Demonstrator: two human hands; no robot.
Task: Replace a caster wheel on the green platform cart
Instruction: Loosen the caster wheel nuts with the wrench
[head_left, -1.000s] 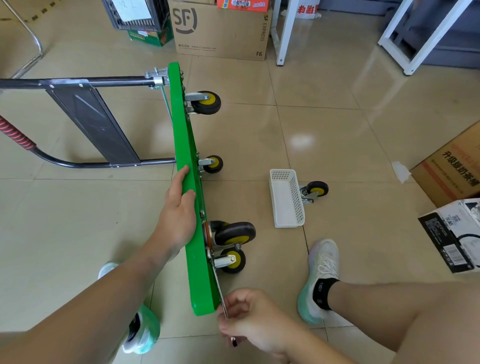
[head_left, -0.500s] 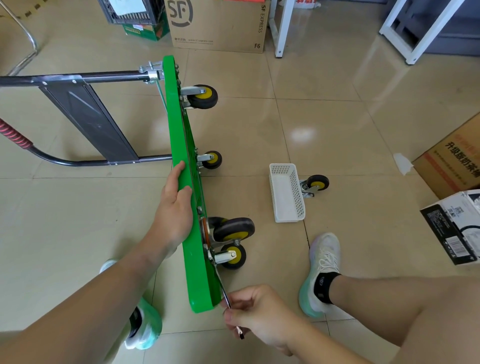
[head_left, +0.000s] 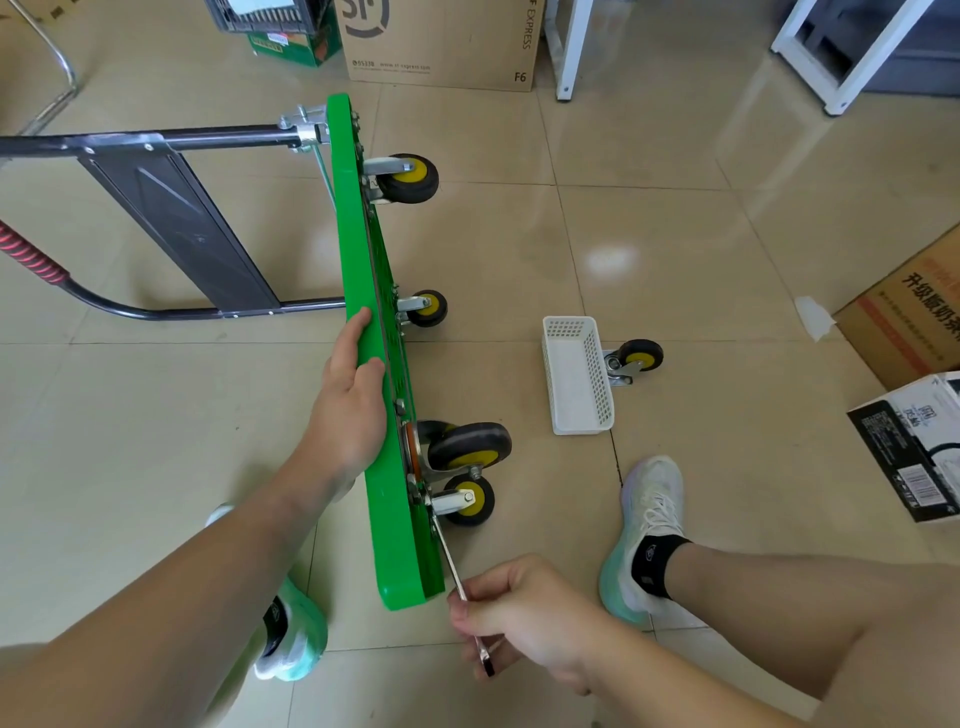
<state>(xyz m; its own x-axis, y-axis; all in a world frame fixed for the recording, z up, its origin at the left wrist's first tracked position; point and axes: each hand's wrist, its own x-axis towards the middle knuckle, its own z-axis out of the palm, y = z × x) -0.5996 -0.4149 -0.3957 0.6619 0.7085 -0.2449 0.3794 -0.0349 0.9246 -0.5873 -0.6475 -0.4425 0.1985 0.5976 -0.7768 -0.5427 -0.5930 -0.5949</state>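
The green platform cart (head_left: 371, 291) stands on its long edge on the tiled floor, its underside facing right. Black casters with yellow hubs stick out from that underside; the nearest pair (head_left: 467, 467) sits just above my right hand. My left hand (head_left: 348, 405) rests over the cart's top edge, fingers lying along it. My right hand (head_left: 524, 608) grips a thin metal wrench (head_left: 457, 577) whose far end reaches the mounting plate of the nearest small caster (head_left: 470, 499). A loose caster (head_left: 636, 358) lies on the floor behind a white basket.
The white perforated basket (head_left: 576, 374) sits right of the cart. The cart's black folding handle (head_left: 171, 218) lies to the left. Cardboard boxes (head_left: 441, 47) and white table legs (head_left: 566, 52) stand at the back. More boxes (head_left: 914, 312) at right. My feet (head_left: 647, 530) flank the cart.
The view has tipped slightly downward. My right hand has shifted a little with the wrench at the near caster; my left hand stays on the cart's edge.
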